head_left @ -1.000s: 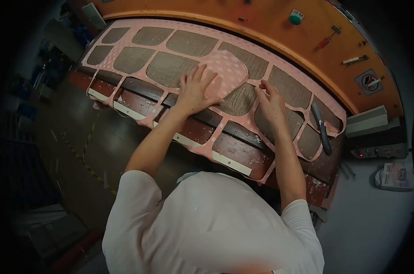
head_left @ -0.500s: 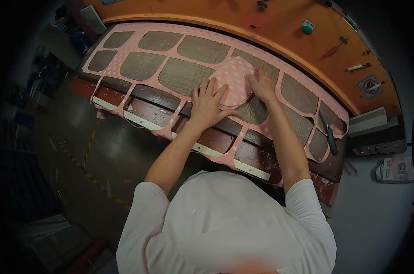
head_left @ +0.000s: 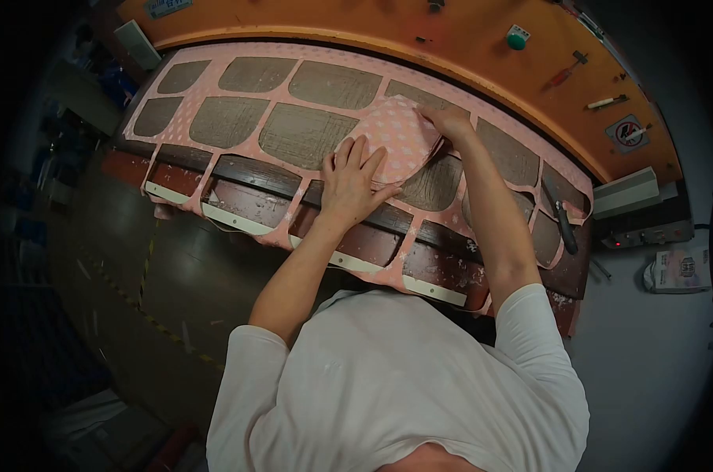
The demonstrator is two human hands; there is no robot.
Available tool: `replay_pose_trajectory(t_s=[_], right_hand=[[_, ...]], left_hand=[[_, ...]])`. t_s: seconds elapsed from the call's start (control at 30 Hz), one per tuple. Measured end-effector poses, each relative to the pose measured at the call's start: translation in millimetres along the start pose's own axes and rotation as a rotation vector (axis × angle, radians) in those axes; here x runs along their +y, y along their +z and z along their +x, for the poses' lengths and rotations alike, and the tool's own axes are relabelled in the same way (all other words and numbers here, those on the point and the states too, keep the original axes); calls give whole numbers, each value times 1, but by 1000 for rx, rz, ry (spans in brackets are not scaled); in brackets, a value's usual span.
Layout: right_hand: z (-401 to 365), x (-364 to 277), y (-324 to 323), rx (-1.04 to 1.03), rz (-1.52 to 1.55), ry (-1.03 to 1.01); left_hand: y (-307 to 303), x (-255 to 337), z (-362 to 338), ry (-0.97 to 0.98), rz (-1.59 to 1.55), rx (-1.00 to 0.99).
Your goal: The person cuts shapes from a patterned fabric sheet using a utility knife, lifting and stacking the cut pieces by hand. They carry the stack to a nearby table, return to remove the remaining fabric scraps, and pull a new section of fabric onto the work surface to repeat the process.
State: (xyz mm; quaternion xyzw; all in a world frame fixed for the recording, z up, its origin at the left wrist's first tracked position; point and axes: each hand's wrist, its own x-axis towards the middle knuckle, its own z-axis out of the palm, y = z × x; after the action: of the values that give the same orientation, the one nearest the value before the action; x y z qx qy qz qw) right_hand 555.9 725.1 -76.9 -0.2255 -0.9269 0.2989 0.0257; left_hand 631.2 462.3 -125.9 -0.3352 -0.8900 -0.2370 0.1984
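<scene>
Pink spotted piece (head_left: pixel 392 135) sits on the cutting board between the person's two hands, over the middle of the pink sheet (head_left: pixel 238 53) with its rows of cut-out windows. Nearest, the left hand (head_left: pixel 349 187) lies palm down with its fingers spread wide and flat. The fingertips rest on the piece's near-left edge and the heel on the sheet by the board's front rim. The piece extends away from those fingers, its long axis running from near left to far right, and its far side looks slightly lifted off the dark board (head_left: pixel 301 134). At that far right corner the right hand (head_left: pixel 448 122) is curled over the edge, fingers closed on it in what looks like a pinch. Both hands touch it, one at each end. A knife (head_left: pixel 561 224) lies well to the right, and the orange frame (head_left: pixel 482 47) curves behind.
</scene>
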Motion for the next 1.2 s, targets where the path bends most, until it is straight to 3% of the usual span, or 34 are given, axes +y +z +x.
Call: replay_pose_trajectory(t_s=[0.07,0.13,0.33,0.47,0.6,0.63,0.73,0.9,0.97,1.07,1.1,1.2], right_hand=[[7,-5,-5,-82,84,55],[16,3,-9,-296,245,225],[19,7,-5,-386,668,98],[26,-11,-20,-502,445,50],[9,-20,-16,-216,244,-190],[-4,-33,-30,-324,149,-211],[-19,-52,-36,-184,-162,-463],[-71,-111,-80,-40,-74,-738],[-100,-136,-107,-32,-35,-849],[-127,-159,-135,-67,25,-968],[-133,-165,-143,-92,50,-960],[-139,-165,-154,-199,278,-890]], left_hand=[[1,-1,2,-11,-1,9],[-1,-1,0,-15,-1,-1],[-4,-1,-1,-37,-34,-16],[-8,-5,1,-34,-33,-18],[-5,-1,-2,-49,-73,-27],[-6,-2,-1,-53,-80,-22],[-3,-6,-3,-62,-129,92],[-5,-17,-4,-265,-316,385],[-12,-11,2,-440,-720,490],[6,-21,7,-586,-1471,345],[5,-17,12,-592,-1736,306],[-3,1,27,-369,-2031,317]])
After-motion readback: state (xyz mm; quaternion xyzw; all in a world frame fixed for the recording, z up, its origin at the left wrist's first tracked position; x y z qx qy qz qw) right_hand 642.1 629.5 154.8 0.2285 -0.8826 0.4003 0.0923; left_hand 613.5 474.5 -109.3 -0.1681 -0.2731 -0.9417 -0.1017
